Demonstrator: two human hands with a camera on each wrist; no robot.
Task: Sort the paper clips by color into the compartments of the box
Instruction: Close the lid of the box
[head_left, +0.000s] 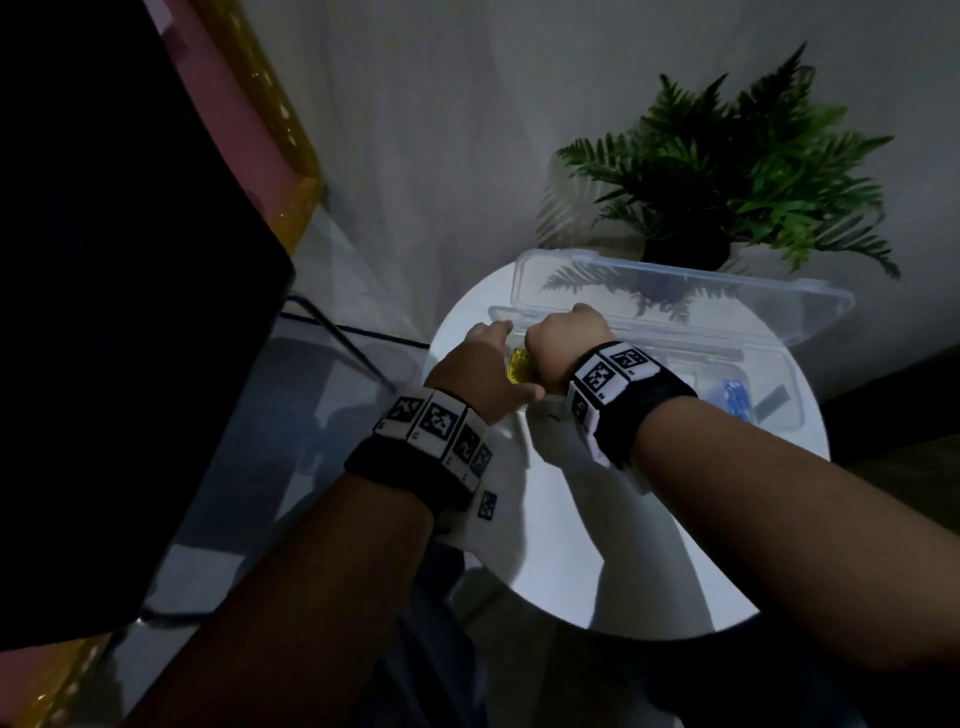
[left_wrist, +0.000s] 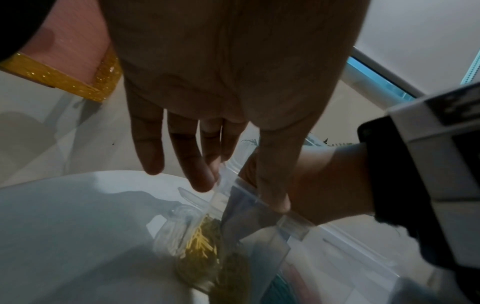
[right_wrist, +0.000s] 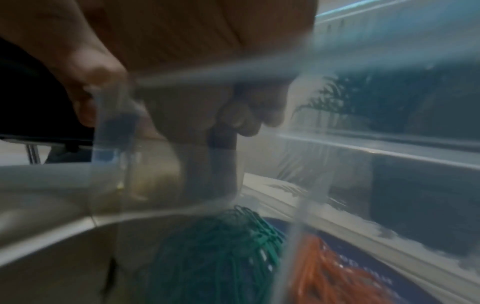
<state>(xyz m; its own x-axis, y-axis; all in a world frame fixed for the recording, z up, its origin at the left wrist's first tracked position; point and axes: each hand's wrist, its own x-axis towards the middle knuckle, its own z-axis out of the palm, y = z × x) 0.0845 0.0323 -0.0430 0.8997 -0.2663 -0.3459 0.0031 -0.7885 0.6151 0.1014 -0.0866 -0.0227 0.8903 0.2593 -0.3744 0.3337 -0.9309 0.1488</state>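
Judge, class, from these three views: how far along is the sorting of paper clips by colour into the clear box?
Mostly done, it seems. Yellow clips, green clips, orange clips and blue clips each lie in their own compartment of the box, whose lid stands open. In hand: the left hand steadies the box's end while the right hand reaches in beside the yellow ones; what it holds is hidden. No loose clips show on the table.

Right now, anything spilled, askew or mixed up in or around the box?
Nothing stands out. Box sits flat on the round table, lid open. Yellow clips, green clips and orange clips each look confined to their own compartment. No loose clips visible on the table, though hands hide part of it.
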